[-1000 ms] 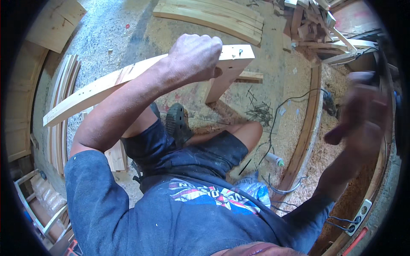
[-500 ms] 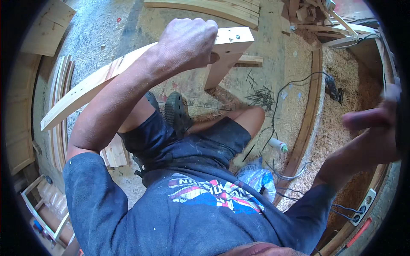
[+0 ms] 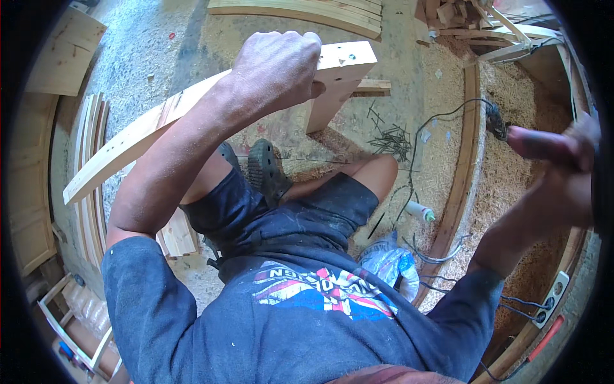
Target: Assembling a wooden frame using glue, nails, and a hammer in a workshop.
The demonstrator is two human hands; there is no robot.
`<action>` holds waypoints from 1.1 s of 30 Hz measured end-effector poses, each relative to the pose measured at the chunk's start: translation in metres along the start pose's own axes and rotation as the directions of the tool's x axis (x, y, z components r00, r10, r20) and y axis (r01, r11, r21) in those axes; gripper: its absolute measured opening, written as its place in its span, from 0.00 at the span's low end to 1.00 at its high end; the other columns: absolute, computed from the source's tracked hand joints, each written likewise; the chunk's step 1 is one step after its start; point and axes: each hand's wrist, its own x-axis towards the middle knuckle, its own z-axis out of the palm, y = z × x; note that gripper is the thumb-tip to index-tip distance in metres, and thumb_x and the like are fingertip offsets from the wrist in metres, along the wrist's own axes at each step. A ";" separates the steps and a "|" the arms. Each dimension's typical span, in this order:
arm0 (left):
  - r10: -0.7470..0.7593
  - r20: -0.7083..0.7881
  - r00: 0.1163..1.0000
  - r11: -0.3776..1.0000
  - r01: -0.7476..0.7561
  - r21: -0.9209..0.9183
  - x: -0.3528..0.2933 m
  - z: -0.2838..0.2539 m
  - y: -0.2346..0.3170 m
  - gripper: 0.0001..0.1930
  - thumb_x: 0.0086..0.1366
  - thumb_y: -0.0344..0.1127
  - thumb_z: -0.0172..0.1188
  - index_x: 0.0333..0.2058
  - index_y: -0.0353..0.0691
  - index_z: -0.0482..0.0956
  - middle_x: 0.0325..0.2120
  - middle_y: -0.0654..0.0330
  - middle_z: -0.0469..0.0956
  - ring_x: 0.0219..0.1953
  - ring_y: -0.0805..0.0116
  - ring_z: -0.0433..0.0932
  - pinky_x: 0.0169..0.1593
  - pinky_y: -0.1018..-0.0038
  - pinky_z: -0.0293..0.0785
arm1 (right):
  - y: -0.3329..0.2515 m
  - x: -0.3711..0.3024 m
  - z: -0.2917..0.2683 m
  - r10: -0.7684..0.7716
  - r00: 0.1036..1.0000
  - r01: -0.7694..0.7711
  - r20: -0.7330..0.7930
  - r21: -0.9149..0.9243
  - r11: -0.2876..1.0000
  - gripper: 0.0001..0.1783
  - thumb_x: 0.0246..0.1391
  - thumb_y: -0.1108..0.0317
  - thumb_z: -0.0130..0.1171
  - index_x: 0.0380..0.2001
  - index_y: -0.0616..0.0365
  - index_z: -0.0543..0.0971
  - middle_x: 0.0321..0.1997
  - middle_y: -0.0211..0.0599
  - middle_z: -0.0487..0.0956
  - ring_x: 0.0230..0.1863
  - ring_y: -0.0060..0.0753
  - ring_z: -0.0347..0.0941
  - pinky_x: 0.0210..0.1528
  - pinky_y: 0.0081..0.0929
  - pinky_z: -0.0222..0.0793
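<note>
My left hand [image 3: 275,67] is closed over the top of a curved wooden beam [image 3: 118,150], its fingertips hidden on the far side. Small dark fastener marks show near the beam's right end, and a wooden board [image 3: 332,105] goes down from that end to the floor. At the right rim my right hand [image 3: 575,153], smeared by motion, is raised apart from the beam. Its fingers are wrapped round a reddish-brown rounded handle [image 3: 537,144]; the rest of that tool is out of view.
Loose nails [image 3: 391,141] lie on the floor by my knee, near a black cable [image 3: 435,115]. A white bottle [image 3: 419,211], a plastic bag [image 3: 390,264] and a socket strip [image 3: 552,301] are to the right. Planks [image 3: 300,13] lie ahead; more strips [image 3: 89,147] lie left.
My right hand has risen a little along the right rim with the handle in it. My left hand stays on the beam, which has barely shifted in the view.
</note>
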 end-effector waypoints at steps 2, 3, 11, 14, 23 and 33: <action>-0.049 0.005 0.999 0.998 0.049 0.030 -0.010 -0.001 -0.004 0.26 0.54 0.50 0.76 0.37 0.31 0.78 0.28 0.44 0.84 0.33 0.49 0.87 0.38 0.59 0.83 | 0.038 -0.058 0.019 0.346 0.792 0.127 0.503 -0.690 0.712 0.11 0.70 0.69 0.48 0.51 0.55 0.75 0.24 0.30 0.74 0.22 0.20 0.68 0.23 0.23 0.71; -0.048 0.021 0.999 0.999 0.048 0.023 -0.008 -0.003 -0.004 0.26 0.54 0.50 0.76 0.37 0.31 0.78 0.28 0.43 0.84 0.33 0.49 0.87 0.38 0.59 0.83 | 0.044 -0.071 0.021 0.610 0.586 0.361 0.533 -0.846 0.392 0.22 0.67 0.75 0.51 0.62 0.54 0.76 0.29 0.32 0.77 0.29 0.24 0.72 0.33 0.27 0.74; 0.007 0.004 1.000 1.000 -0.007 0.004 -0.005 -0.004 0.003 0.26 0.55 0.51 0.76 0.37 0.32 0.77 0.28 0.43 0.84 0.33 0.47 0.86 0.38 0.56 0.81 | -0.006 -0.053 -0.017 0.343 0.937 -0.348 -0.058 -0.161 0.923 0.21 0.71 0.54 0.55 0.43 0.66 0.73 0.29 0.37 0.73 0.20 0.21 0.68 0.20 0.18 0.62; -0.024 0.028 0.999 1.000 0.024 0.001 -0.004 -0.004 0.004 0.26 0.57 0.51 0.75 0.37 0.32 0.77 0.28 0.43 0.84 0.33 0.47 0.86 0.39 0.56 0.81 | 0.008 -0.042 -0.016 0.322 0.933 -0.269 -0.158 0.286 0.920 0.22 0.70 0.53 0.55 0.35 0.65 0.70 0.28 0.35 0.68 0.20 0.24 0.59 0.20 0.21 0.57; -0.049 -0.024 0.999 0.995 0.051 0.080 -0.009 -0.008 0.012 0.25 0.55 0.48 0.76 0.37 0.31 0.78 0.29 0.44 0.85 0.32 0.51 0.87 0.35 0.61 0.83 | 0.043 -0.098 0.026 0.562 0.715 -0.150 0.417 -0.693 0.705 0.30 0.64 0.70 0.57 0.69 0.48 0.68 0.35 0.60 0.80 0.36 0.64 0.78 0.41 0.49 0.72; -0.141 -0.234 0.962 0.984 0.162 0.073 -0.013 0.010 -0.003 0.32 0.55 0.61 0.74 0.35 0.34 0.76 0.24 0.48 0.84 0.27 0.53 0.87 0.32 0.61 0.82 | 0.093 -0.119 -0.001 0.757 0.586 -0.680 0.287 -0.334 0.653 0.26 0.67 0.70 0.57 0.67 0.47 0.73 0.26 0.31 0.77 0.20 0.23 0.71 0.23 0.23 0.65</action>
